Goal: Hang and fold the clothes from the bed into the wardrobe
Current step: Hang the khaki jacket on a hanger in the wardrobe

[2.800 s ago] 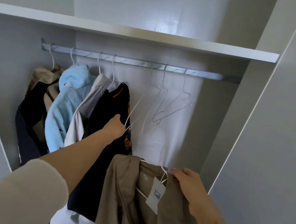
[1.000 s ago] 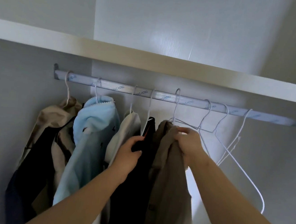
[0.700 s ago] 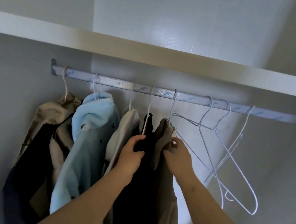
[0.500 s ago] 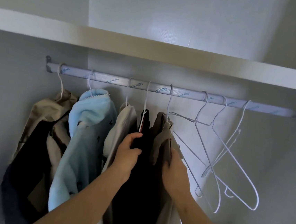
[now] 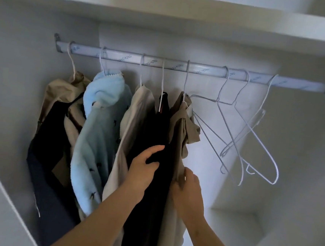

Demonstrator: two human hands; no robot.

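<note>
Wardrobe (image 5: 23,73), rail (image 5: 202,70) across top. Khaki shirt (image 5: 178,128): hung mid-rail, fifth garment from rail's left end. Black garment (image 5: 155,130): beside it, leftward. Three empty hangers (image 5: 233,144): rail's right half. Left hand (image 5: 143,168): fingers grasping black garment. Right hand (image 5: 189,189): fingers pinching khaki shirt.

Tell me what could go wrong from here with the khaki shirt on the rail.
The khaki shirt sits bunched on its hanger; a tug from the right hand pinching its edge may drag it off. The empty wire hangers beside it are crossed and could snag its loose collar.
</note>
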